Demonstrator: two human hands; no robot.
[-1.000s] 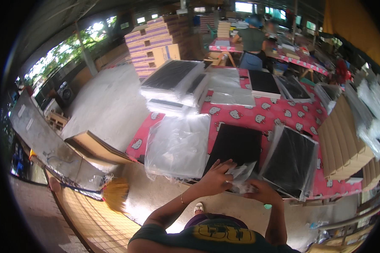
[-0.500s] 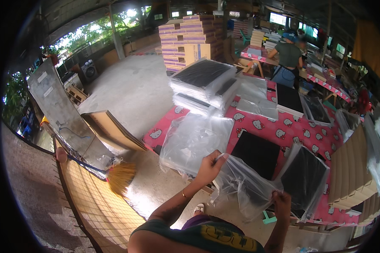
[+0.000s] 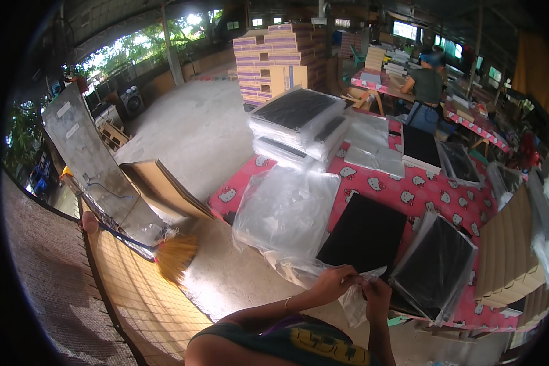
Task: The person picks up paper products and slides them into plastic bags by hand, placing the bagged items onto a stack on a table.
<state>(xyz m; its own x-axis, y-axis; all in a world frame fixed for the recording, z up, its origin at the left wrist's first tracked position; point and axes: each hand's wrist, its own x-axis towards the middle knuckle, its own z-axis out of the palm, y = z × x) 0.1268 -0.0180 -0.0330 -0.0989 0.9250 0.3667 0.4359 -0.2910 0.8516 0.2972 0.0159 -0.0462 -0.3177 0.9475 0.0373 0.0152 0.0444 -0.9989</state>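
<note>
My left hand (image 3: 337,282) and my right hand (image 3: 377,290) are close together at the near edge of the table, both closed on a clear plastic bag (image 3: 352,305) that hangs bunched below them. Just beyond my hands lies a flat black board (image 3: 367,233), uncovered. To its right rests another black board in clear plastic (image 3: 436,265). A pile of clear plastic bags (image 3: 287,210) lies flat to the left of the bare board. My fingertips are partly hidden by the bunched film.
A pink patterned cloth (image 3: 372,186) covers the table. Farther back stand a stack of wrapped black boards (image 3: 296,113) and stacked cartons (image 3: 274,58). Cardboard pieces (image 3: 512,244) stand at the right, a broom (image 3: 175,259) at the left. A person (image 3: 426,85) works at a far table.
My hands have come together and lower, gathering the plastic bag that was stretched between them. More of the bare black board now shows.
</note>
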